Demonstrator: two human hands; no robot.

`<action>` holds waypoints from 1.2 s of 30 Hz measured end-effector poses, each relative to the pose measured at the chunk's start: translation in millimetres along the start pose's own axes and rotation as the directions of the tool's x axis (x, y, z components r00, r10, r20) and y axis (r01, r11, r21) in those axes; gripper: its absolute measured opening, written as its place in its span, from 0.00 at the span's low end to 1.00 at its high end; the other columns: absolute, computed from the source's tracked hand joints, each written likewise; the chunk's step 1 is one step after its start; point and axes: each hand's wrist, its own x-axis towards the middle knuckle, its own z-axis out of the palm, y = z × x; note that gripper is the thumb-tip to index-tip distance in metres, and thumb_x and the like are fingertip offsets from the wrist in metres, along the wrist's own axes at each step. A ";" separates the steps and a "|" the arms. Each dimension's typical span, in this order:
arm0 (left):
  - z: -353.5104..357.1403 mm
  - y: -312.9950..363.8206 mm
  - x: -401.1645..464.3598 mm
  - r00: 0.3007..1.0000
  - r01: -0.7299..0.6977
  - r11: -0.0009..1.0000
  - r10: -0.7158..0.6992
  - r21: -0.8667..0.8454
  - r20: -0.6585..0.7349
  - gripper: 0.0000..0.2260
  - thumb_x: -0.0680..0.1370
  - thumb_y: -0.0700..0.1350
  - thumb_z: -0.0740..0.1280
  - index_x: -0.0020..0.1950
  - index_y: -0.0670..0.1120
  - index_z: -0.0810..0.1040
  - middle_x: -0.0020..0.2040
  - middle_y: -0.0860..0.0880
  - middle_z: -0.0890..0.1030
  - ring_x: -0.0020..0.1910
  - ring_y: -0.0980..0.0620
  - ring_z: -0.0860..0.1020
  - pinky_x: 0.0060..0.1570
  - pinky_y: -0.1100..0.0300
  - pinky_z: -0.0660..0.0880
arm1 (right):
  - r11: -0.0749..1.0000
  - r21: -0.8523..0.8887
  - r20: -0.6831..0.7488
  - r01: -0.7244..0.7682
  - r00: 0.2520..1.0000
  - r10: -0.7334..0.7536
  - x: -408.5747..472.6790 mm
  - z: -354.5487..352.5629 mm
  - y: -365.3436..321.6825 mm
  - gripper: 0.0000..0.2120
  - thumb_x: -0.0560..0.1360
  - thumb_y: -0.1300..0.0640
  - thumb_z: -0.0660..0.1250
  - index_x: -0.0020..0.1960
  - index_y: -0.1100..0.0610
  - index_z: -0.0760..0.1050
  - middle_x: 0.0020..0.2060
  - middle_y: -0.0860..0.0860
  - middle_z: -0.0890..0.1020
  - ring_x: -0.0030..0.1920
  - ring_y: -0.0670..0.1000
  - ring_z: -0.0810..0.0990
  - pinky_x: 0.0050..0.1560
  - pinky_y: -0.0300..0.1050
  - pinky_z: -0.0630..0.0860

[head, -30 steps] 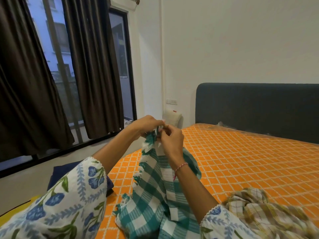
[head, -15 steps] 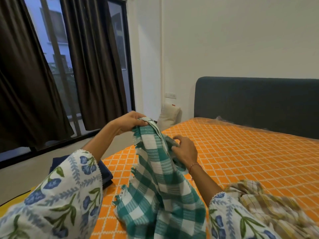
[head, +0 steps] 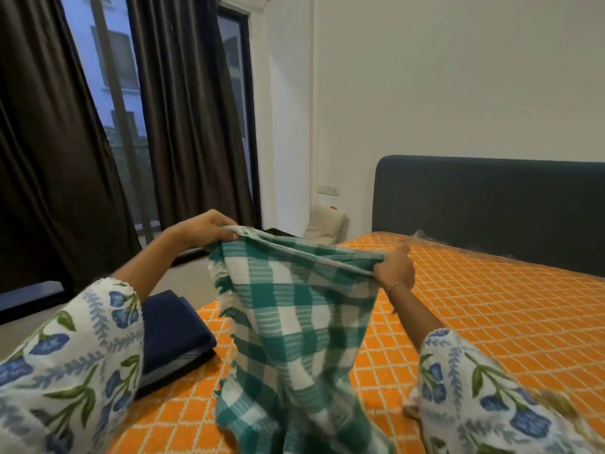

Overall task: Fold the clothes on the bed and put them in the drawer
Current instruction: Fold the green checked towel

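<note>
Head view: checked cloth point(head: 294, 309) between hands point(head: 203, 229) point(head: 394, 268)

1. You won't find any writing you can read here: no words, numbers or brand names show clearly on anything.
2. The pale cushion point(head: 328, 224) leaning in the corner beside the headboard point(head: 491, 208) carries a small red tag on its top edge, but whatever is printed on it is too small for you to make out.
3. The wall socket plate point(head: 328, 189) above that cushion shows only faint marks, nothing legible.
</note>
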 end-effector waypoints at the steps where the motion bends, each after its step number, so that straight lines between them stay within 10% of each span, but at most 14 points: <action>1: 0.0 -5.4 0.5 1.000 0.002 1.000 -0.002 0.021 0.002 0.07 0.79 0.38 0.63 0.53 0.42 0.79 0.40 0.43 0.80 0.33 0.56 0.78 0.30 0.68 0.73 | 1.000 0.001 -0.001 -0.004 1.000 0.004 10.9 -13.9 -5.2 0.17 0.76 0.60 0.67 0.61 0.64 0.67 0.55 0.63 0.79 0.54 0.63 0.78 0.47 0.52 0.74; 5: 4.4 -11.3 3.9 0.999 -0.028 0.996 0.030 0.086 -0.016 0.06 0.79 0.39 0.64 0.49 0.42 0.81 0.41 0.45 0.81 0.38 0.52 0.78 0.40 0.61 0.75 | 0.962 -0.270 0.129 0.047 0.992 -0.012 28.9 -57.8 -25.0 0.12 0.75 0.50 0.68 0.40 0.59 0.76 0.38 0.54 0.83 0.37 0.53 0.83 0.39 0.43 0.77; 11: -1.5 3.1 11.3 0.963 0.090 0.877 0.044 0.471 -0.265 0.08 0.80 0.45 0.63 0.46 0.49 0.82 0.39 0.50 0.81 0.37 0.52 0.80 0.45 0.50 0.78 | 0.969 -0.218 0.006 0.114 0.993 -0.116 39.2 -89.3 -71.0 0.13 0.77 0.56 0.59 0.50 0.62 0.79 0.46 0.58 0.82 0.49 0.59 0.81 0.46 0.46 0.73; 16: -17.7 35.0 24.7 0.806 -0.039 0.993 -0.036 -0.113 -0.591 0.08 0.80 0.38 0.62 0.46 0.41 0.81 0.39 0.43 0.81 0.28 0.51 0.80 0.21 0.66 0.73 | 0.873 0.465 0.237 -0.150 0.971 0.040 57.0 -116.0 -114.6 0.14 0.78 0.65 0.58 0.34 0.63 0.71 0.21 0.55 0.77 0.16 0.49 0.74 0.22 0.41 0.71; 20: -42.7 74.5 36.0 0.684 -0.419 0.728 -0.140 -0.542 -0.716 0.08 0.80 0.37 0.61 0.44 0.44 0.77 0.41 0.44 0.81 0.30 0.57 0.82 0.24 0.68 0.74 | 0.699 0.715 0.055 0.021 0.995 -0.087 57.4 -141.2 -150.2 0.10 0.77 0.67 0.59 0.46 0.67 0.79 0.29 0.56 0.82 0.24 0.51 0.80 0.22 0.38 0.75; 25: -78.4 89.0 37.4 0.789 -0.314 0.885 0.041 -0.344 -0.614 0.06 0.79 0.36 0.63 0.47 0.38 0.80 0.41 0.39 0.81 0.29 0.56 0.82 0.30 0.68 0.78 | 0.807 0.588 0.042 0.056 0.994 -0.099 69.5 -160.2 -148.8 0.11 0.80 0.65 0.55 0.47 0.67 0.75 0.40 0.61 0.81 0.32 0.57 0.78 0.26 0.46 0.79; 29: -81.7 96.7 41.2 0.664 -0.434 0.846 0.068 -0.310 -0.745 0.06 0.78 0.37 0.66 0.53 0.38 0.80 0.41 0.44 0.81 0.30 0.59 0.81 0.33 0.69 0.78 | 0.734 0.654 -0.111 0.184 0.983 -0.146 71.3 -163.6 -159.6 0.12 0.79 0.63 0.56 0.48 0.58 0.78 0.53 0.59 0.80 0.44 0.58 0.81 0.37 0.48 0.81; 32: -71.2 86.0 31.6 0.751 -0.237 0.970 0.146 -0.056 -0.644 0.06 0.74 0.35 0.71 0.51 0.38 0.82 0.42 0.44 0.81 0.31 0.60 0.78 0.37 0.67 0.78 | 0.792 0.603 0.038 0.097 0.988 -0.150 70.3 -163.5 -150.2 0.12 0.79 0.64 0.57 0.42 0.60 0.77 0.50 0.61 0.80 0.27 0.55 0.81 0.19 0.38 0.73; 36: -52.1 84.0 20.6 0.725 -0.116 0.956 0.268 0.270 -0.634 0.04 0.72 0.36 0.71 0.46 0.37 0.83 0.40 0.46 0.80 0.39 0.46 0.78 0.38 0.58 0.72 | 0.836 0.528 0.097 0.146 0.968 -0.230 66.1 -166.9 -141.9 0.13 0.78 0.66 0.56 0.54 0.69 0.77 0.45 0.62 0.82 0.24 0.49 0.81 0.22 0.37 0.75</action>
